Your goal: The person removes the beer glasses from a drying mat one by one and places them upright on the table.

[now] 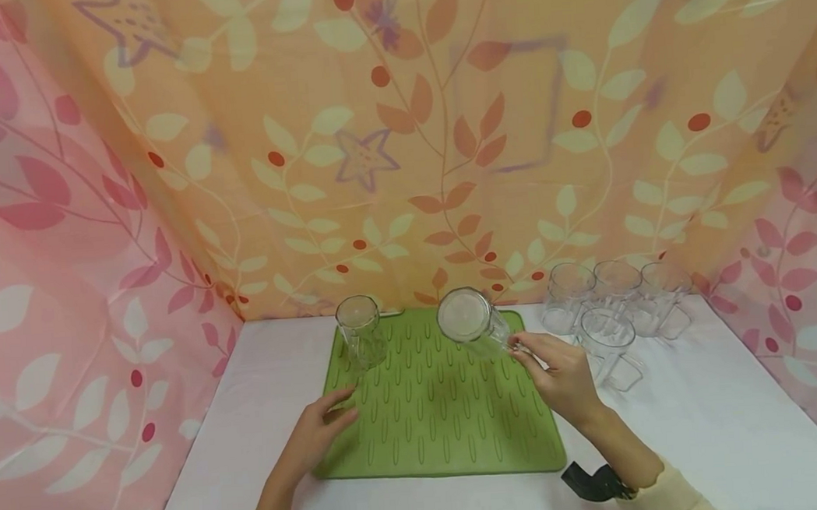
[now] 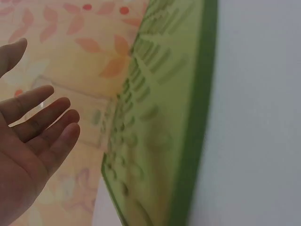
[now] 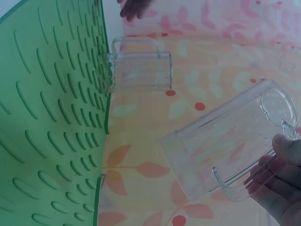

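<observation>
My right hand (image 1: 559, 374) grips a clear glass mug (image 1: 464, 316) by its handle, with thumb and fingers closed around the handle in the right wrist view. This mug is tilted above the back part of a green ridged mat (image 1: 453, 408), its round base turned up toward the head camera. Another clear mug (image 1: 362, 336) stands on the mat's back left part, its handle facing front. My left hand (image 1: 317, 432) hovers at the mat's left edge, in front of that mug. Its fingers (image 2: 47, 125) are spread and loosely extended, holding nothing.
Several more clear mugs (image 1: 617, 281) stand grouped at the back right on the white tabletop (image 1: 729, 438). Patterned fabric (image 1: 436, 128) hangs behind the table, with pink fabric (image 1: 53, 308) along the left and right sides.
</observation>
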`<state>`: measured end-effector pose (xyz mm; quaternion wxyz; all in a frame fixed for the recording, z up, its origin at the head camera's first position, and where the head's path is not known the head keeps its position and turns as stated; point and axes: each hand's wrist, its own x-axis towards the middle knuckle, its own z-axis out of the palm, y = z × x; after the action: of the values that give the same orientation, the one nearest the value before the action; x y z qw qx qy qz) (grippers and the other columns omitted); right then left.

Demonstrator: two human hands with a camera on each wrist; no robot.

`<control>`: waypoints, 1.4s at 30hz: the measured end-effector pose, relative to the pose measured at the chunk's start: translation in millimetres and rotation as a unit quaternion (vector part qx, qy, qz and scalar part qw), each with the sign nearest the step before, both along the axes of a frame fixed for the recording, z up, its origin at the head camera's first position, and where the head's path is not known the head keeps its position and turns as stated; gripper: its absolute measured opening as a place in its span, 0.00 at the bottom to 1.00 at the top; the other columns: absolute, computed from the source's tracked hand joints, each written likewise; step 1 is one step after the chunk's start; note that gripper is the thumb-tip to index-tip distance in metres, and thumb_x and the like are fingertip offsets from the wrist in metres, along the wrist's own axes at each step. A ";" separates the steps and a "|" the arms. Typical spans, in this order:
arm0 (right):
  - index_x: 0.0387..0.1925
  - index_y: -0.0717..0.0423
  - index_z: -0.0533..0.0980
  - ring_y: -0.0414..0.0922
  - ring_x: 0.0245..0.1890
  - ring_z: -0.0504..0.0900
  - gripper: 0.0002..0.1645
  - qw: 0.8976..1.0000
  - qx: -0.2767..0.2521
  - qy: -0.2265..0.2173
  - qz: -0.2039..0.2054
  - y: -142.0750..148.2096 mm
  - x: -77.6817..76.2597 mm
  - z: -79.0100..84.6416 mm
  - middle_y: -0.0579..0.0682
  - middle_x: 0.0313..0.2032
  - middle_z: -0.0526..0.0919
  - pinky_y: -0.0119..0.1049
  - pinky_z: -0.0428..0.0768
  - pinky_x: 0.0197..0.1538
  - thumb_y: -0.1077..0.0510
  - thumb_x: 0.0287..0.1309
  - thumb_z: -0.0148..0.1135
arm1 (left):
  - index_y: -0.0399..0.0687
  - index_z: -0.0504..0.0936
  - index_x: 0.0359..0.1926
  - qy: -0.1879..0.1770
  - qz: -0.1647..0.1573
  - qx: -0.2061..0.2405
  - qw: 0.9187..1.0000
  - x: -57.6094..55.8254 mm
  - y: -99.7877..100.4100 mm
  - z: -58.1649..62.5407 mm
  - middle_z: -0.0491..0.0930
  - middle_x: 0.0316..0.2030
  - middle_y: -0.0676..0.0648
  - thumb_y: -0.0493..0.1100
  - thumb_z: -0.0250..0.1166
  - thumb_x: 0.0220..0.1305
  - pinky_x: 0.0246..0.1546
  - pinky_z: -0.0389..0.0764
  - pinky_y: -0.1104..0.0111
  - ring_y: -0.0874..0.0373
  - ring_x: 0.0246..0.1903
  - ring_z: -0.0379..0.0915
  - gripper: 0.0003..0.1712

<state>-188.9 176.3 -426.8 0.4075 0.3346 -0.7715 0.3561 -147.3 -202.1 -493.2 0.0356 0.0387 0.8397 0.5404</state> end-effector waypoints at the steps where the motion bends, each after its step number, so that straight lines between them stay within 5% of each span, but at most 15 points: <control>1: 0.34 0.63 0.84 0.44 0.31 0.86 0.09 1.000 0.002 0.004 0.002 0.0 -0.2 0.3 0.53 0.29 0.88 0.17 0.80 0.44 0.67 0.47 0.72 | 0.41 0.71 0.66 -0.003 -0.007 0.006 1.000 -2.0 1.9 2.0 0.71 0.65 0.39 0.48 0.62 0.67 0.59 0.78 0.54 0.38 0.61 0.72 0.29; 4: 0.34 0.63 0.84 0.46 0.30 0.86 0.14 1.000 0.015 0.017 -0.002 -0.3 -0.7 1.7 0.53 0.29 0.88 0.20 0.82 0.42 0.54 0.61 0.65 | 0.42 0.70 0.67 -0.008 -0.029 0.019 0.999 -7.9 6.9 7.8 0.71 0.66 0.39 0.50 0.61 0.68 0.60 0.78 0.55 0.39 0.63 0.70 0.30; 8: 0.34 0.62 0.84 0.47 0.29 0.86 0.23 0.999 0.029 0.030 -0.002 -2.0 0.6 4.2 0.53 0.29 0.88 0.24 0.83 0.39 0.46 0.67 0.55 | 0.45 0.69 0.67 -0.011 -0.058 0.031 0.998 -15.5 14.6 16.2 0.70 0.66 0.38 0.53 0.59 0.69 0.61 0.77 0.53 0.40 0.64 0.69 0.30; 24: 0.33 0.64 0.84 0.46 0.29 0.85 0.20 0.990 0.065 0.121 0.032 -9.2 -0.6 6.2 0.52 0.29 0.86 0.36 0.84 0.32 0.52 0.70 0.54 | 0.44 0.70 0.66 0.013 -0.097 0.074 0.992 -40.1 52.1 48.8 0.74 0.63 0.40 0.52 0.57 0.71 0.66 0.71 0.52 0.47 0.64 0.71 0.28; 31: 0.34 0.65 0.84 0.46 0.30 0.85 0.18 0.983 0.082 0.156 0.050 -12.9 -1.2 5.1 0.53 0.30 0.86 0.37 0.85 0.33 0.56 0.70 0.55 | 0.48 0.72 0.65 -0.017 -0.097 0.107 0.989 -50.6 63.9 59.3 0.76 0.62 0.45 0.58 0.58 0.69 0.65 0.73 0.55 0.51 0.61 0.74 0.30; 42: 0.32 0.65 0.84 0.50 0.31 0.86 0.18 0.975 0.101 0.191 0.055 -16.2 0.2 -1.6 0.54 0.30 0.88 0.39 0.86 0.36 0.58 0.70 0.54 | 0.40 0.71 0.65 -0.047 -0.095 0.135 0.985 -64.3 75.9 68.6 0.75 0.62 0.40 0.58 0.54 0.71 0.62 0.77 0.58 0.48 0.59 0.75 0.32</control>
<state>-188.6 160.0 -428.4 0.4911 0.4782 -0.6917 0.2275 -211.6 -126.3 -424.6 0.1211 0.0974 0.7488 0.6444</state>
